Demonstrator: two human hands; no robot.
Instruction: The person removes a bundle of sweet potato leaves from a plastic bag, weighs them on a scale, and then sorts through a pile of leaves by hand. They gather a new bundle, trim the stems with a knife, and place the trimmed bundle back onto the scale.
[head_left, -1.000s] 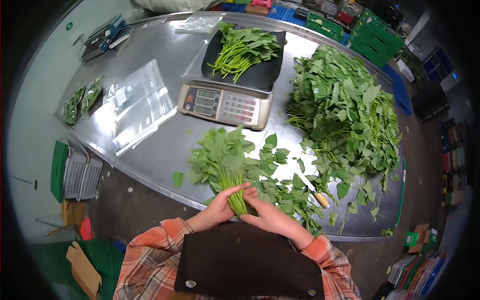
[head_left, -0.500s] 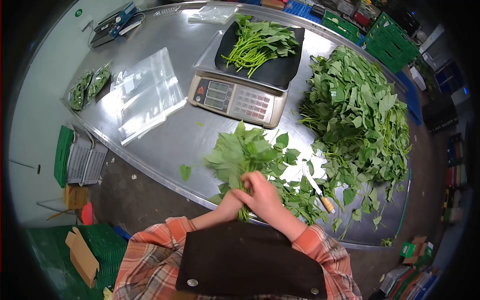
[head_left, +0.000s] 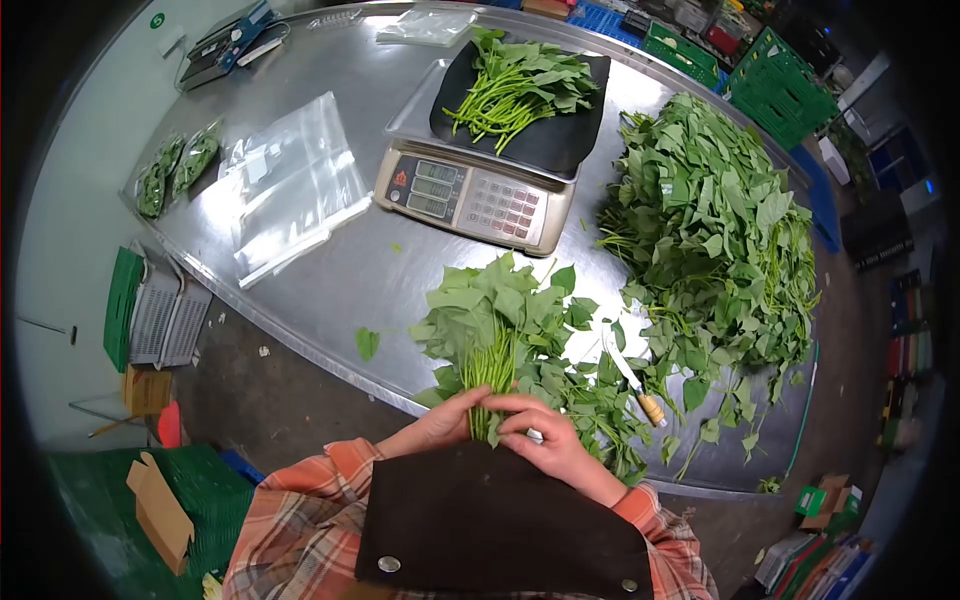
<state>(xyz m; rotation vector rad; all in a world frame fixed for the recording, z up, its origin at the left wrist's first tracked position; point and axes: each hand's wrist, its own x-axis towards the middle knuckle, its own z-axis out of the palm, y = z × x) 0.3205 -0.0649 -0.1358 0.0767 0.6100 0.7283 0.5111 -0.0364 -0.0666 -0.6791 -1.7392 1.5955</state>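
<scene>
A bunch of leafy green stems (head_left: 490, 360) stands upright before me near the table's front edge, leaves pointing away. My left hand (head_left: 445, 420) is closed around the stems low down on the left side. On the right, my right hand (head_left: 550, 448) has its fingers bent against the same stems, index finger across them; a small white patch shows between its fingers. Loose leaves (head_left: 595, 395) lie just right of the bunch. Beyond them is a curved knife (head_left: 650, 408) with a wooden handle.
A digital scale (head_left: 465, 195) carries another bunch of greens (head_left: 520, 85) on its black tray (head_left: 585, 120). A big heap of greens (head_left: 720, 230) fills the right side. Clear plastic bags (head_left: 300, 190) and two filled bags (head_left: 195, 160) lie to the left.
My right hand has moved from over the bunch down to the stem ends, and its fingers have loosened. My left hand has shifted slightly, and more of the stems now shows.
</scene>
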